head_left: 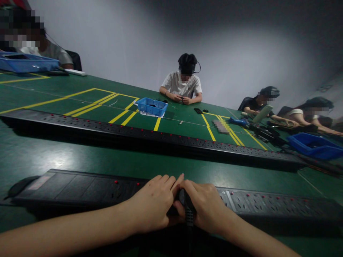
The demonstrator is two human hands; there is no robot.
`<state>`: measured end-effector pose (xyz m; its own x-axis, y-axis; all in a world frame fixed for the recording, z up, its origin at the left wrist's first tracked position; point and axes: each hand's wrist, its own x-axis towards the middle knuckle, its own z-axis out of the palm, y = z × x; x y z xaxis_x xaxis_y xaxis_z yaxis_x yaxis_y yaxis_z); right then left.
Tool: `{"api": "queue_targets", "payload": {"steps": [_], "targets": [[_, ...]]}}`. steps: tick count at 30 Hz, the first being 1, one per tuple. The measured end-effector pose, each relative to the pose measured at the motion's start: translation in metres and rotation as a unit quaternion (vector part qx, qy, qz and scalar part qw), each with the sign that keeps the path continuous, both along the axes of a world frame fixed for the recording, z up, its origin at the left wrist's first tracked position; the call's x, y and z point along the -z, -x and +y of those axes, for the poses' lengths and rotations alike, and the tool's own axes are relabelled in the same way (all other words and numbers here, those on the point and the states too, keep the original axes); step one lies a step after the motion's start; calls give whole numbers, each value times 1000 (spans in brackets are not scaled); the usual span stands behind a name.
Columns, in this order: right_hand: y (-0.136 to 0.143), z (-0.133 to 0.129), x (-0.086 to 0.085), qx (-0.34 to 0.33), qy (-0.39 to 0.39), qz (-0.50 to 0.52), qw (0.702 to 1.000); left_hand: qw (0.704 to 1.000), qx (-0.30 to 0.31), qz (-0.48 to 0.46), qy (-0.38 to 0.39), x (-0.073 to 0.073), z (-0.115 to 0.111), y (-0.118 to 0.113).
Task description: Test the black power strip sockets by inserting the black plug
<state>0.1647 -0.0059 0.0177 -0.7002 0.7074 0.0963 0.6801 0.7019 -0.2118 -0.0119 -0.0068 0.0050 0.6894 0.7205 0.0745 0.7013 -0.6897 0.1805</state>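
Observation:
A long black power strip [88, 189] with red indicator lights and rows of sockets lies across the table in front of me. My right hand [207, 201] is closed around a black plug [183, 197], whose ribbed cord [189, 217] hangs down toward me. The plug is at the middle of the strip; my fingers hide its prongs, so I cannot tell how far it sits in a socket. My left hand [157, 200] wraps over the strip just left of the plug, fingers bent and touching the right hand's fingertips.
A second long power strip [150, 137] lies beyond, across the green table [80, 157]. Blue trays [152, 107] stand at the middle, the right [316, 146] and far left [29, 63]. Several people, one opposite [184, 84], sit around the table.

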Motion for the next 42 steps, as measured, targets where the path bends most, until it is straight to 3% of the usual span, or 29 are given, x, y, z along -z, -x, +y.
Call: {"api": "queue_targets", "payload": {"steps": [42], "targets": [[1, 0, -2, 3, -3, -12, 1000, 1000, -1, -3, 5, 1, 1, -1]]}}
